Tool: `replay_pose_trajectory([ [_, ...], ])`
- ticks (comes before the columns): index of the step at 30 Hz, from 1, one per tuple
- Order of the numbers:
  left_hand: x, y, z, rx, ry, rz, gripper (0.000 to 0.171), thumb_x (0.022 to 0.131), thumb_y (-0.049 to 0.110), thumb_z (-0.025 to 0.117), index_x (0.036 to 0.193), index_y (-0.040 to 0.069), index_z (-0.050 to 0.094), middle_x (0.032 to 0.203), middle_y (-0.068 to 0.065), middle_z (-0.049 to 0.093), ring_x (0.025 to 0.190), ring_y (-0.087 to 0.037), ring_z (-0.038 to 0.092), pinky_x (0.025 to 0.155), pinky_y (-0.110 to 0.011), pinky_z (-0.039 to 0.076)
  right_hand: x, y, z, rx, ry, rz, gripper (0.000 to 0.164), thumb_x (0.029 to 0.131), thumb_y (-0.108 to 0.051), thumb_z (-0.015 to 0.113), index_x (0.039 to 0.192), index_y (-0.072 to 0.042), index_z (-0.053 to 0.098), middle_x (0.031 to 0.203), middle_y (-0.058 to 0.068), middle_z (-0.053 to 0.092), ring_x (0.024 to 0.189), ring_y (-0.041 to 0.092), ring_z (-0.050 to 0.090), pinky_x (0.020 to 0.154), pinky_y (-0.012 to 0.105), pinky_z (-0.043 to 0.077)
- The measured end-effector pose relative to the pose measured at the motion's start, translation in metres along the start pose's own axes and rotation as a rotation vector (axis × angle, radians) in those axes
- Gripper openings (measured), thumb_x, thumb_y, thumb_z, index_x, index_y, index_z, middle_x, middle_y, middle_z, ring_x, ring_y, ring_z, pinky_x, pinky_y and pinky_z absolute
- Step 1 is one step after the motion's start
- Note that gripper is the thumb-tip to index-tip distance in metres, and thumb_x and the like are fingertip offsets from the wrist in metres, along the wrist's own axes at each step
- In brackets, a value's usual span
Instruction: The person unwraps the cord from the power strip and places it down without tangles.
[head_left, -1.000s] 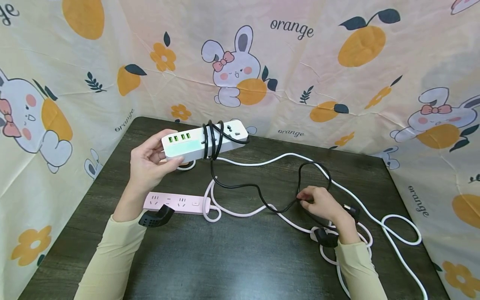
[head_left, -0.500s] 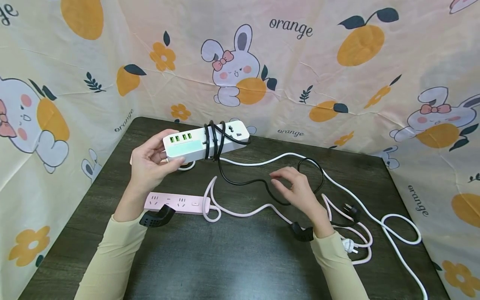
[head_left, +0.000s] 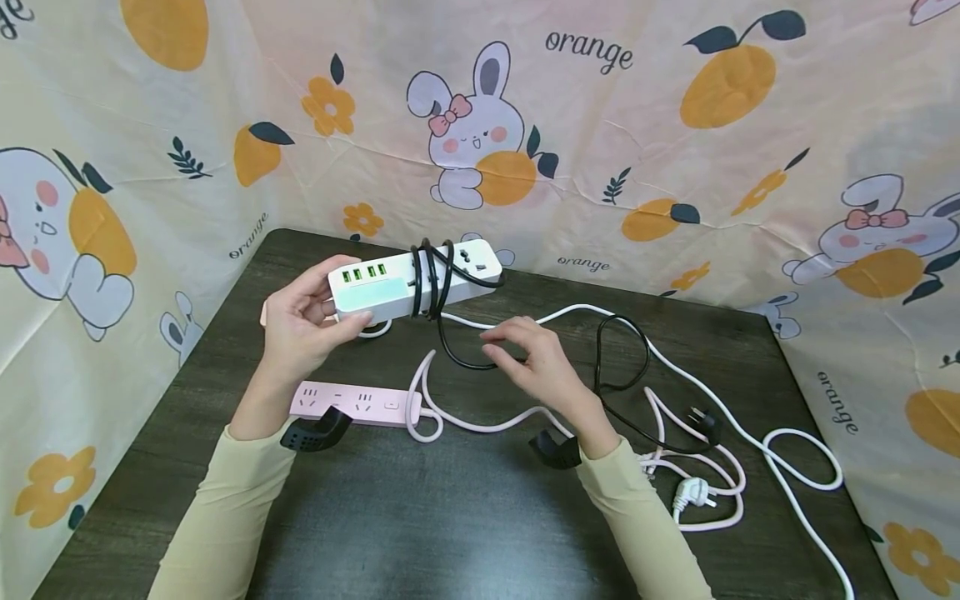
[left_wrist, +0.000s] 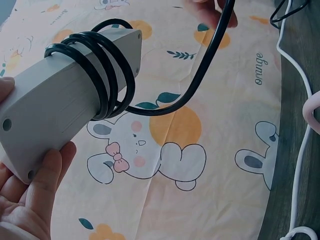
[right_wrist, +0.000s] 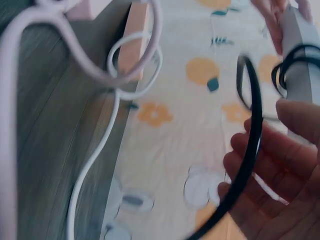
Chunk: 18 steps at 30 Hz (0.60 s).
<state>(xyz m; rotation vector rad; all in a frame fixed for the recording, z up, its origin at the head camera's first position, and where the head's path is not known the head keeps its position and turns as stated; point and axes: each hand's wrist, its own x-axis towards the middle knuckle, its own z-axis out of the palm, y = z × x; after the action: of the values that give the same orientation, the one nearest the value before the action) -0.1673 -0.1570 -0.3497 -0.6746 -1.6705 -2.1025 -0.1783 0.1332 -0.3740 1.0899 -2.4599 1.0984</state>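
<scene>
My left hand (head_left: 296, 325) grips the left end of a white power strip (head_left: 367, 292), holding it above the table with its sockets and green USB ports showing in the head view. Several turns of a black cord (left_wrist: 92, 70) wrap the strip's middle, and its underside shows in the left wrist view. The cord's free length hangs from these turns toward my right hand (head_left: 543, 362). In the right wrist view the cord passes across my right fingers (right_wrist: 240, 162), with the thumb apart from them; I cannot tell whether they touch it.
A pink power strip (head_left: 322, 400) lies on the dark table (head_left: 420, 517), its pink cable trailing right. A white cable (head_left: 712, 392) runs behind it to the right edge. A black plug (head_left: 703, 425) and white plug (head_left: 692, 493) lie at right. A peach-coloured strip (right_wrist: 134, 42) stands farther back.
My right hand has moved left along the black cord, from near its loop at the right toward the white power strip. My left hand stays nearly still with the strip.
</scene>
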Motion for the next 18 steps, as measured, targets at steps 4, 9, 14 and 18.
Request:
replay_pose_trajectory([
  [4,0.0,-0.001,0.0,-0.008,-0.001,0.001,0.053,0.065,-0.029,0.059,0.116,-0.016,0.055,0.103,-0.008,0.066,0.088,-0.015,0.065,0.071,-0.024,0.053,0.011,-0.011,0.012,0.019,-0.064,0.019,0.016,0.087,-0.008,0.065,0.102,-0.003,0.069,0.096,0.006,0.067,0.092,0.018,0.061,0.078,0.032,0.049],
  [9,0.0,-0.001,0.0,-0.01,0.0,0.01,0.052,0.065,-0.029,0.059,0.116,-0.016,0.055,0.103,-0.008,0.065,0.088,-0.015,0.065,0.071,-0.024,0.053,0.018,-0.023,0.025,0.01,-0.153,0.099,0.02,0.087,-0.013,0.067,0.1,0.002,0.069,0.091,0.009,0.068,0.084,0.016,0.064,0.074,0.029,0.051],
  [14,0.0,-0.001,-0.001,-0.018,-0.004,0.014,0.052,0.065,-0.029,0.06,0.115,-0.018,0.053,0.103,-0.009,0.065,0.088,-0.015,0.065,0.071,-0.024,0.053,0.022,-0.028,0.032,-0.006,-0.13,0.194,0.015,0.084,-0.015,0.07,0.088,-0.001,0.072,0.075,0.003,0.067,0.064,0.008,0.058,0.059,0.021,0.048],
  [18,0.0,0.0,-0.001,-0.023,-0.008,0.013,0.051,0.065,-0.029,0.059,0.115,-0.018,0.054,0.103,-0.009,0.065,0.089,-0.016,0.065,0.071,-0.024,0.053,0.023,-0.029,0.028,-0.007,-0.06,0.233,0.01,0.085,-0.012,0.068,0.082,-0.003,0.072,0.063,-0.001,0.062,0.053,0.004,0.048,0.049,0.019,0.041],
])
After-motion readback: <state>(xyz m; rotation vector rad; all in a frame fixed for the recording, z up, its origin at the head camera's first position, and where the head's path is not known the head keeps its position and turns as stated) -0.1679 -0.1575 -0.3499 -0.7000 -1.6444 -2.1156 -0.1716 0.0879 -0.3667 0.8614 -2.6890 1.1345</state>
